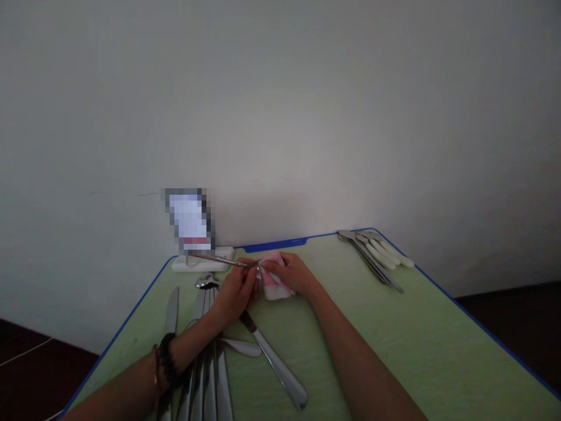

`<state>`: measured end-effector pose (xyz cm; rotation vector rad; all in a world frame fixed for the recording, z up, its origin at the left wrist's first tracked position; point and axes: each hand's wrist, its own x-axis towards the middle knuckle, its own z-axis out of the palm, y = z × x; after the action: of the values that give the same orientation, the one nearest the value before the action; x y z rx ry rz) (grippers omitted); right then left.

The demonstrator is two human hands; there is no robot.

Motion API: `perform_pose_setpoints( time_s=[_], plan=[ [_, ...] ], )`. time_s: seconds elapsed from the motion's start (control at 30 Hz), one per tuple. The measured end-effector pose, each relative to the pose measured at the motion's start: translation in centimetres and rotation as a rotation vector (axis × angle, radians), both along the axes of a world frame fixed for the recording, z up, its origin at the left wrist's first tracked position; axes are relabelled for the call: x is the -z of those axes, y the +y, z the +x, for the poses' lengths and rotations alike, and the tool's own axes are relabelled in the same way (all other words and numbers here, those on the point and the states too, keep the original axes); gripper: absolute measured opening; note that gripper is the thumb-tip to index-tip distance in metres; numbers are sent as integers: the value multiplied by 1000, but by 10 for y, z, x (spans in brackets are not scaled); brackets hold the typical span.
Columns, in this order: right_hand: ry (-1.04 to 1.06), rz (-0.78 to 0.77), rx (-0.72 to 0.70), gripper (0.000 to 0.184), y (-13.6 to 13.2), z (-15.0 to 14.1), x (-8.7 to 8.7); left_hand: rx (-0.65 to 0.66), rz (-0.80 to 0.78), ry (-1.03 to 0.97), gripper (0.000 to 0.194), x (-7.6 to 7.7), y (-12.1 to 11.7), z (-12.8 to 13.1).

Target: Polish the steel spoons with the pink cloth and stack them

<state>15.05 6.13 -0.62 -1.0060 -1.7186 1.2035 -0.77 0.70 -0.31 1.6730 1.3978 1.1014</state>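
Cloth [275,286] is pinched in the right hand [294,273], against a metal utensil [219,259] that the left hand [236,289] grips, shaft pointing between nine and ten o'clock. Loose cutlery [211,386] lies at the hands' seven o'clock.

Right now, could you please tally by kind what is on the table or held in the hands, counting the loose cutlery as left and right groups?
Slender metal utensil, held: 1
Pink-and-white cloth: 1
Lit rectangular screen: 1
Flat white stand: 1
Loose cutlery groups, left group and right group: 2
Total: 6
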Motion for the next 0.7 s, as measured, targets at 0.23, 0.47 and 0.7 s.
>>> perform_pose_setpoints(
  time_s=[0.23,0.47,0.7],
  plan=[
    [17,-104,-73,32,-2,3,-4,-43,59,132,24,-1,-2,-4],
    [2,-63,-23,30,-2,1,-3,-45,41,42,28,-2,0,-1],
    [59,-82,108,34,-2,2,-1,33,111,-196,31,-2,-7,1]
  ],
)
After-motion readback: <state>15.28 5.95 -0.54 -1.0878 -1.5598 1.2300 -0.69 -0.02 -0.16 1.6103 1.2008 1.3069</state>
